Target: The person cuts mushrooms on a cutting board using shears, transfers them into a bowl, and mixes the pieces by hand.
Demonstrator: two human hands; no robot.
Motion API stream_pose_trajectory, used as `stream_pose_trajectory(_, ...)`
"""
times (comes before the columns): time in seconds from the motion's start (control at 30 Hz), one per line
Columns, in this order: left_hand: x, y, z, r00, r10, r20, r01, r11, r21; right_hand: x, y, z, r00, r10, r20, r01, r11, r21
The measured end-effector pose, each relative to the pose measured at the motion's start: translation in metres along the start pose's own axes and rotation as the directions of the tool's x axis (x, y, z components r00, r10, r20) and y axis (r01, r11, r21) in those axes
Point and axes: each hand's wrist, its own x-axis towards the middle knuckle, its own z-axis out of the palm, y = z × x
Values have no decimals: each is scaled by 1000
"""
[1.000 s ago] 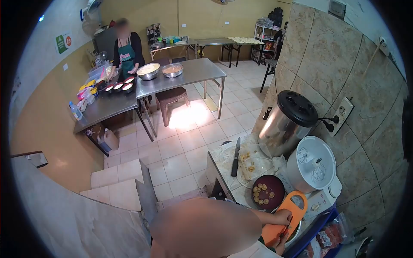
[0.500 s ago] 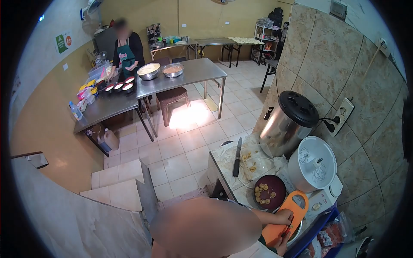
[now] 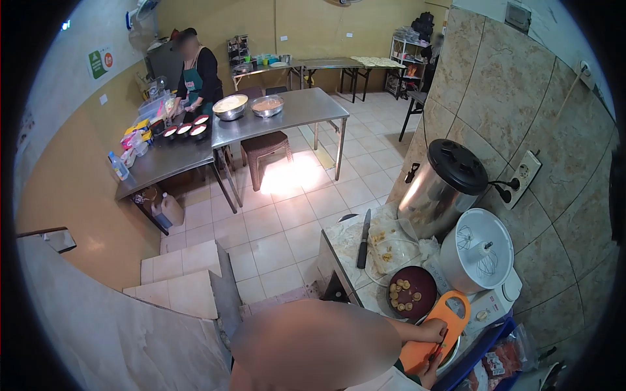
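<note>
An orange cutting board lies at a slant across a bowl at the counter's lower edge. On the board rests my left hand, its fingers curled down over something too small to make out. Lower down, my right hand is closed around a slim, dark tool that looks like a small knife, angled towards the left hand. A tiny green piece shows between the hands. Just above the board sits a dark red round plate holding several small brownish round pieces.
A large black-handled knife lies beside a clear plastic container. Behind stand a metal urn and a white mixer bowl. A blue crate holds packages. Across the room, a person in an apron works at a metal table.
The whole view has shifted slightly. Both hands stay at the board with the tool between them. The person across the room has leaned and reached further over the table.
</note>
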Motion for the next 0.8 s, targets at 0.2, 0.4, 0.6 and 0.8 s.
stream_pose_trajectory(0.2, 2, -3, 2, 1000, 23, -4, -23, 1000, 2, 27, 38, 21, 989, -142, 27, 136, 977, 163)
stream_pose_trajectory(0.4, 2, -2, 3, 1000, 5, -1, -5, 1000, -11, 55, 84, 36, 948, -313, 54, 288, 919, 270)
stream_pose_trajectory(0.6, 1, 2, 0, 1000, -16, 12, 17, 999, -39, 53, 83, 31, 913, -404, 62, 364, 873, 324)
stream_pose_trajectory(0.8, 1, -1, 1, 1000, 19, 12, -19, 1000, -8, 47, 73, 28, 889, -457, -34, 447, 849, 282)
